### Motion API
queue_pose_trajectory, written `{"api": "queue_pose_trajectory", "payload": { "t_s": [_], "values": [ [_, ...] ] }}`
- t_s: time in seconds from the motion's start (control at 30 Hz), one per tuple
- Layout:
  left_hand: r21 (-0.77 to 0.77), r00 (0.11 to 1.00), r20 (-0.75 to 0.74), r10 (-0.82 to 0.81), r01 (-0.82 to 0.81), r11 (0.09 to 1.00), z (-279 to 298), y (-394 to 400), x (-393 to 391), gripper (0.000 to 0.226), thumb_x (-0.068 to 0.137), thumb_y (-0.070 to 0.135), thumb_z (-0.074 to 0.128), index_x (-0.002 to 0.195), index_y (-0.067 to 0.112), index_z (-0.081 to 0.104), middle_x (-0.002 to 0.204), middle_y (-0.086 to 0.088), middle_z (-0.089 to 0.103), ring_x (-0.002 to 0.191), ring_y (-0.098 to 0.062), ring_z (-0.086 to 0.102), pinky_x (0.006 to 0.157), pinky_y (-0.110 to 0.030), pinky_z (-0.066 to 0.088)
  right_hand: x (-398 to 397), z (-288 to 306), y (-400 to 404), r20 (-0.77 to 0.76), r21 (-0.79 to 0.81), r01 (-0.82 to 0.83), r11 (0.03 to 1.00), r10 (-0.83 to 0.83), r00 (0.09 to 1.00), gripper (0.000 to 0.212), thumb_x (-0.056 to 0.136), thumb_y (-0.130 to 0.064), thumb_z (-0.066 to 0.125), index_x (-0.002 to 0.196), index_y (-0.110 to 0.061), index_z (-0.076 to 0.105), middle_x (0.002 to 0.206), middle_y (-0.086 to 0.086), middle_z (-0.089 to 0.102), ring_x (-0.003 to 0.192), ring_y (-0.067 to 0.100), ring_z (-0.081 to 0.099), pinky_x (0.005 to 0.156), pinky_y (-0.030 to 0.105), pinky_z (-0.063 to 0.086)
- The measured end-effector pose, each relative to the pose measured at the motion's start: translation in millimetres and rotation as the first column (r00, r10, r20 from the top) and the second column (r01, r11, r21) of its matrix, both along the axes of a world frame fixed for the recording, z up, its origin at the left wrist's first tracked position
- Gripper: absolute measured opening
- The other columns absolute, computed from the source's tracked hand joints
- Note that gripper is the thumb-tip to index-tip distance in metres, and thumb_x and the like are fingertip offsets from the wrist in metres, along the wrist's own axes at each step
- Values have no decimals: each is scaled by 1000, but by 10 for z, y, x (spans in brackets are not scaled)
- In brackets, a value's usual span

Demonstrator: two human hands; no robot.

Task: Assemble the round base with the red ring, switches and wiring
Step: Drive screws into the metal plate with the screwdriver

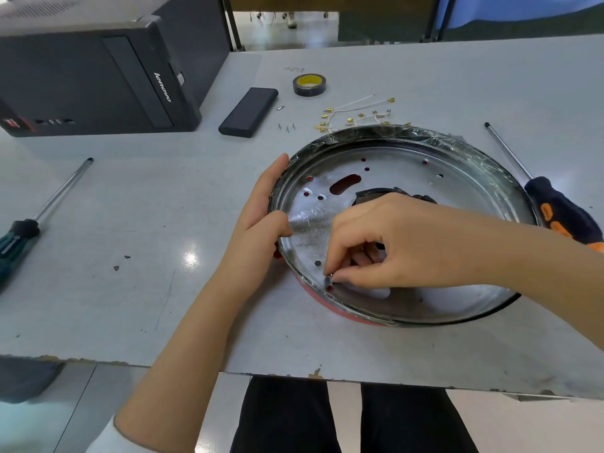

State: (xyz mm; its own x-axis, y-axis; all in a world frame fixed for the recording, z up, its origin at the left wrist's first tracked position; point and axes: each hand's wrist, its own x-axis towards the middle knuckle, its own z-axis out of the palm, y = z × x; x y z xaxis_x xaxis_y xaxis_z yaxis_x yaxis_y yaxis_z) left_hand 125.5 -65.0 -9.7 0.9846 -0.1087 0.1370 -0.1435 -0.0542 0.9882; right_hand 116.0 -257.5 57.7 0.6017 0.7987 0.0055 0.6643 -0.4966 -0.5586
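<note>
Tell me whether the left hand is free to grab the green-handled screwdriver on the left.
Probably not at once: the left hand grips the round base's rim, steadying it. The table between it and the green-handled screwdriver looks bare, so letting go would leave the way open.

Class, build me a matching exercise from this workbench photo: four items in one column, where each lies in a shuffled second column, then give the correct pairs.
Items
1. tape roll
2. green-handled screwdriver
3. orange-and-black screwdriver
4. left hand

Places
A. just right of the round base
B. gripping the base's left rim
C. far left of the table
D. beyond the base, near the dark flat block

Pairs: 1-D, 2-C, 3-A, 4-B
</note>
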Motion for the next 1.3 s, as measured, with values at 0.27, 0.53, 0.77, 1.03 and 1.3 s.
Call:
{"api": "queue_pose_trajectory", "payload": {
  "t_s": [0.27,0.53,0.77,1.03,1.3],
  "values": [
    [1,1000,11,29,-29,1000,5,-21,-1,78,66,6,38,142,24,40,107,27,64,97,4,60,76,-12,49,-20,6,30,69,-15,-38,999,39,997,3,86,-20,68,84,-22,71,74,-16,53,70,6,54,70,17,42],
    [35,994,46,100,-101,994,22,-54,-8,72,69,13,40,139,28,40,128,19,54,120,-5,52,106,-34,41,-54,45,54,124,-75,-74,994,83,989,5,87,-20,67,87,-19,72,81,-13,55,67,4,52,69,17,40],
    [37,993,59,102,-104,994,-15,-48,6,68,70,9,38,133,34,41,119,30,58,115,-3,55,98,-28,45,-65,64,59,166,-112,-75,991,93,982,9,89,-21,65,90,-19,73,86,-10,60,66,-2,42,71,14,36],
    [13,991,52,121,-121,993,-20,-52,20,67,70,11,38,132,35,41,128,19,55,120,-8,54,105,-39,42,-66,59,60,172,-93,-89,992,104,980,8,87,-19,67,87,-19,75,84,-8,61,67,0,40,69,12,34],
    [30,991,48,127,-128,991,-38,-51,39,67,71,7,39,130,39,41,113,37,56,112,3,55,97,-26,46,24,15,64,-76,-11,10,1000,-11,997,7,84,-28,68,79,-25,72,74,-8,63,69,7,59,66,13,41]
  ]
}}
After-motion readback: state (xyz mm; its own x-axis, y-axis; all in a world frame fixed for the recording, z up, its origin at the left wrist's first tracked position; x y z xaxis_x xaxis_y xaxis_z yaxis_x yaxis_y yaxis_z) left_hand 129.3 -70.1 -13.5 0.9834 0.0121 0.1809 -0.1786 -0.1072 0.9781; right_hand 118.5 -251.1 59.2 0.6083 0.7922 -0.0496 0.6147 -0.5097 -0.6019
